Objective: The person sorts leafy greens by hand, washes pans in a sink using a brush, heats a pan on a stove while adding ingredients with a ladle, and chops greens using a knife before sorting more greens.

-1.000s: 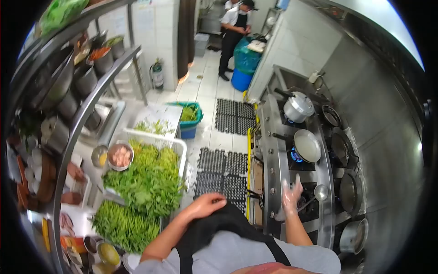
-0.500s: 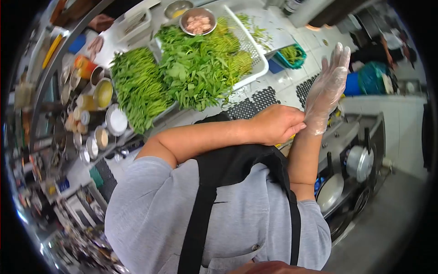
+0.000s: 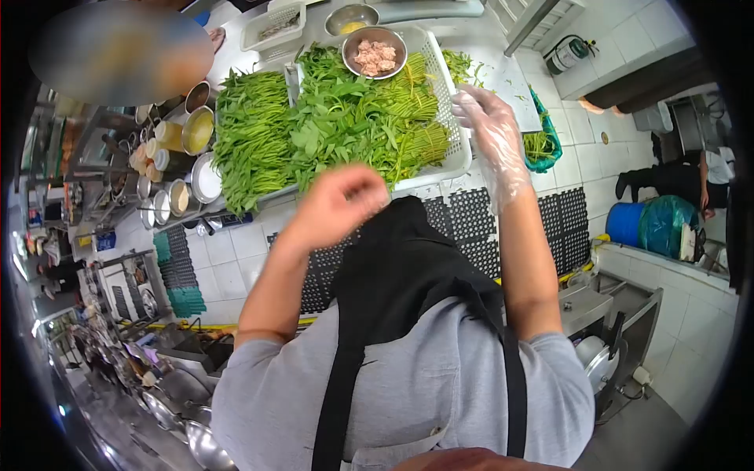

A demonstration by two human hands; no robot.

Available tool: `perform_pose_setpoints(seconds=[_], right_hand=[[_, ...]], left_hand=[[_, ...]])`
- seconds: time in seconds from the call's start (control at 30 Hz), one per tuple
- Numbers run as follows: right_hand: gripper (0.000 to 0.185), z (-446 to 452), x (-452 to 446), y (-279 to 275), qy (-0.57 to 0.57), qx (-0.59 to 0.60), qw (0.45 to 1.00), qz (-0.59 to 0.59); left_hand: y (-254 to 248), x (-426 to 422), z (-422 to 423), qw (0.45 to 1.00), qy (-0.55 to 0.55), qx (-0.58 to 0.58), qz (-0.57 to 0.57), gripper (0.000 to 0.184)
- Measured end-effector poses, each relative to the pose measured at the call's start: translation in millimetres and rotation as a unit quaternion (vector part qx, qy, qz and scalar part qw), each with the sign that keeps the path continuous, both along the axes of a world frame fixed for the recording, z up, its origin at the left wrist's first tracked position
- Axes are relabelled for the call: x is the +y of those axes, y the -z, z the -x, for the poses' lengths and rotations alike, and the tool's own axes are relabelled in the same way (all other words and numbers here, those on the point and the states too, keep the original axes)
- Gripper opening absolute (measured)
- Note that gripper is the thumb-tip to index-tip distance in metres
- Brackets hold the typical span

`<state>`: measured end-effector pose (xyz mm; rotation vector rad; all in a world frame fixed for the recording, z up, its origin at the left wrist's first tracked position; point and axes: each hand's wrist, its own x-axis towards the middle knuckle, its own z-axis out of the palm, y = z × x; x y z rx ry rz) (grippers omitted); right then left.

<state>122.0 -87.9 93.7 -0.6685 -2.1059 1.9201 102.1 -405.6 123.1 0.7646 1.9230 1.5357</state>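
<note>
My left hand is bare and slightly blurred, held in front of the greens. Its fingers are loosely curled with a gap to the thumb, and nothing shows in them. A clear plastic glove covers my right hand, whose fingers reach out beside the right rim of a white perforated basket. Nothing is in that hand. Bundled leafy greens fill the basket, stems to the right. More greens lie in a neat pile on the left. A steel bowl of pale pink minced meat sits on top at the back.
Behind it stand another steel bowl with something yellow and a white bin. Pots and containers line the left. Cut stems lie on the counter, above a green-lined bin. Another person is at far right.
My left hand has let go of the glove cuff at my right wrist and moved left. My right hand has moved left to the basket's edge. The view has shifted.
</note>
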Motion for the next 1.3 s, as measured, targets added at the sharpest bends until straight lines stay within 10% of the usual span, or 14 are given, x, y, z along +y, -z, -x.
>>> perform_pose_setpoints(seconds=[0.2, 0.33, 0.43, 0.5, 0.83, 0.97, 1.03, 1.3], right_hand=[[0.048, -2.0, -12.7, -1.8, -0.199, 0.003, 0.972, -0.127], [0.047, -61.4, 16.0, 19.9, -0.138, -0.022, 0.98, -0.144], [0.051, -146.6, 36.1, 53.6, 0.025, -0.055, 0.996, -0.071], [0.052, -198.6, 41.8, 53.5, 0.125, -0.123, 0.976, -0.13], [0.046, -352.8, -45.8, 77.0, 0.363, -0.24, 0.896, -0.09], [0.046, -376.5, -120.7, 101.9, 0.433, -0.303, 0.848, -0.033], [0.047, -383.8, -165.2, 105.1, 0.429, -0.369, 0.824, -0.027], [0.052, -424.7, -351.4, 93.4, 0.522, -0.426, 0.737, 0.056]], left_hand=[[11.1, 87.4, 257.0, 0.926, -0.119, 0.279, 0.225, 0.051], [124.9, 112.1, 385.4, 0.796, -0.056, 0.405, 0.446, 0.057], [131.8, 122.6, 386.4, 0.88, 0.018, 0.285, 0.379, 0.067], [171.2, 105.3, 446.2, 0.845, 0.068, 0.349, 0.4, 0.067], [21.8, 200.3, 400.9, 0.929, 0.203, 0.024, 0.31, 0.016], [-68.5, 313.0, 218.0, 0.872, 0.405, 0.088, 0.259, 0.022], [-55.8, 378.8, 179.5, 0.781, 0.529, 0.225, 0.243, 0.031], [67.7, 366.3, -262.9, 0.551, 0.803, -0.006, 0.228, 0.037]])
